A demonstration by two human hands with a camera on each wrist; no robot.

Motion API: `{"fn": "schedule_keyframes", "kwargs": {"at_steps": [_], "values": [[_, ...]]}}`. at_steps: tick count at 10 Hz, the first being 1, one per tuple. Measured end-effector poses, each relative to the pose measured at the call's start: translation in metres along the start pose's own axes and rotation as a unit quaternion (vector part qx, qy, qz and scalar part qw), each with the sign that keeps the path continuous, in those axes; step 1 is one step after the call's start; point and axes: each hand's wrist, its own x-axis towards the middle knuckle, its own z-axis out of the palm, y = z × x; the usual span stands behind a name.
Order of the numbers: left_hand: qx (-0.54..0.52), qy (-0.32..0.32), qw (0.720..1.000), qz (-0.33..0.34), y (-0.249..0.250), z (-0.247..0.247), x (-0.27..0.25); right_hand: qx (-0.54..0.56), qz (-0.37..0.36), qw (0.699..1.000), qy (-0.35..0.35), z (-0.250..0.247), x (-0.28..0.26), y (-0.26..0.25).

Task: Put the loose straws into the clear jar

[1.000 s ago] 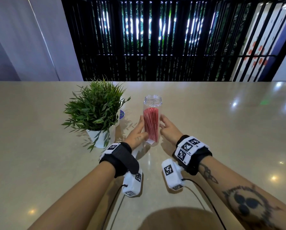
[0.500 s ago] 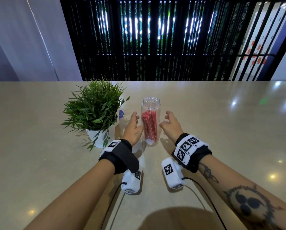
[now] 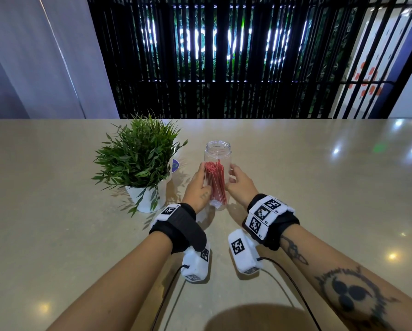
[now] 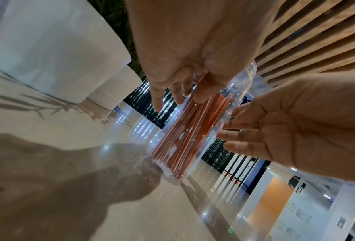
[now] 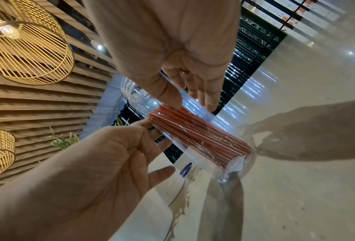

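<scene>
While our left hand (image 3: 196, 187) and right hand (image 3: 240, 185) close on the clear jar (image 3: 218, 151) from either side, it stands upright on the glossy beige table (image 3: 57, 211), pinned between our palms. Our left thumb and fingers wrap its smooth, cylindrical plastic wall; our right thumb and fingers press the opposite side, curved round it, so both hands are grasping the jar. Inside the grip, thin red straws (image 3: 215, 182) stand bundled together, their tops level with our fingertips and below the jar's ribbed, open neck, which rises above both hands. At the jar's base, below our thumbs, a small pale scrap lies under the straws; we cannot tell what it is. Reflections on the transparent wall blur the straws' lower ends in both wrist views, and our palms cut off much of the jar there. Just beyond our left hand stands a leafy green plant (image 3: 138, 151) in a white, tapered pot (image 3: 147, 199); behind it a round purple-marked object is mostly hidden. Padded black wristbands with white coded tags circle both wrists.
</scene>
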Motion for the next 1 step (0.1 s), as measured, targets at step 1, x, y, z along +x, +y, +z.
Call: {"fn": "schedule_keyframes", "kwargs": {"at_steps": [1], "values": [[0.000,-0.001,0.999,-0.048,0.0060,-0.0029,-0.0015,-0.012,0.012,1.000,-0.009,-0.0013,0.0035,0.0021]]}}
